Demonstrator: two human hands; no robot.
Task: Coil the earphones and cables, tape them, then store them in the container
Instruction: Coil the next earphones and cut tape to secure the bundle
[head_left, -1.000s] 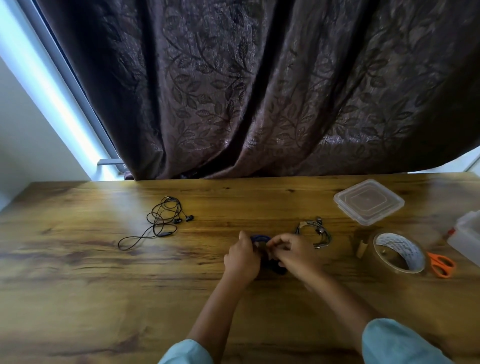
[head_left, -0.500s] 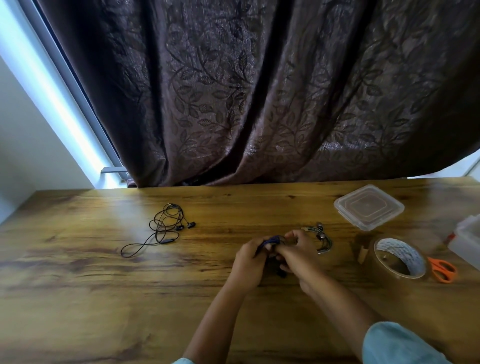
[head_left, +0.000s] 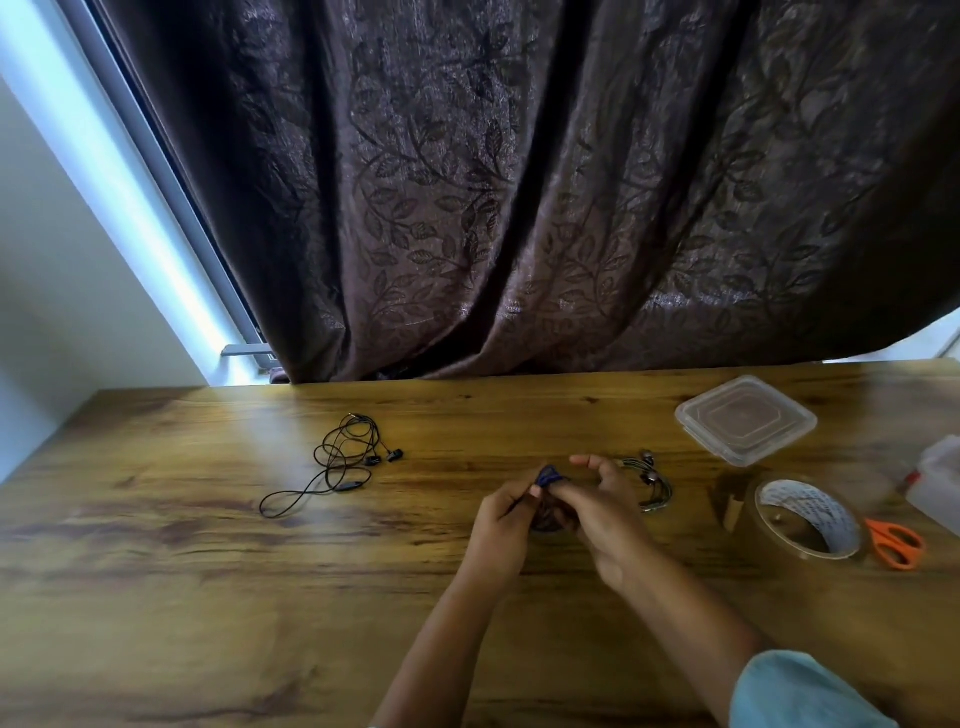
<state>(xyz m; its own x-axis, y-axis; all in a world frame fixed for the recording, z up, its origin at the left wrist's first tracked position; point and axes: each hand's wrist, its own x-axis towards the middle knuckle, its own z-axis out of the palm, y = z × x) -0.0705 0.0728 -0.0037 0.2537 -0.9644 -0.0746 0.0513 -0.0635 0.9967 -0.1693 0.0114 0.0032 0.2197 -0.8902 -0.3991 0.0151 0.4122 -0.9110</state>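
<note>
Both hands meet over the middle of the worktop (head_left: 208, 571), working a small blue cable (head_left: 548, 475) into a coil. The left hand (head_left: 501, 525) has its grip clamped on the bundle, its fingers curled round the lower part. The right hand (head_left: 602, 514) pinches the top of the bundle with thumb and middle fingers, while its forefinger sticks out free. Only a short blue loop shows above the fingers; the rest is hidden inside the hands.

To do this well, I judge the left hand should hold the loops firmly at one spot while the right lays each turn flat on the last, all the same size and without twist. The pinch should not let go before a strip from the tape roll (head_left: 802, 519) goes on, or the springy cable will likely open out.

The grey earphones (head_left: 652, 483) lie coiled just beyond the right hand. The black earphones (head_left: 343, 462) lie loose, well apart to the left. The container (head_left: 745, 421) sits closed at the far right, and the scissors (head_left: 896, 543) lie just beside the tape.

Compared with a second ago, the hands are lifted a little off the worktop, the blue loop stands clear above the fingers, and the right forefinger has straightened. Everything else lies as it did.
</note>
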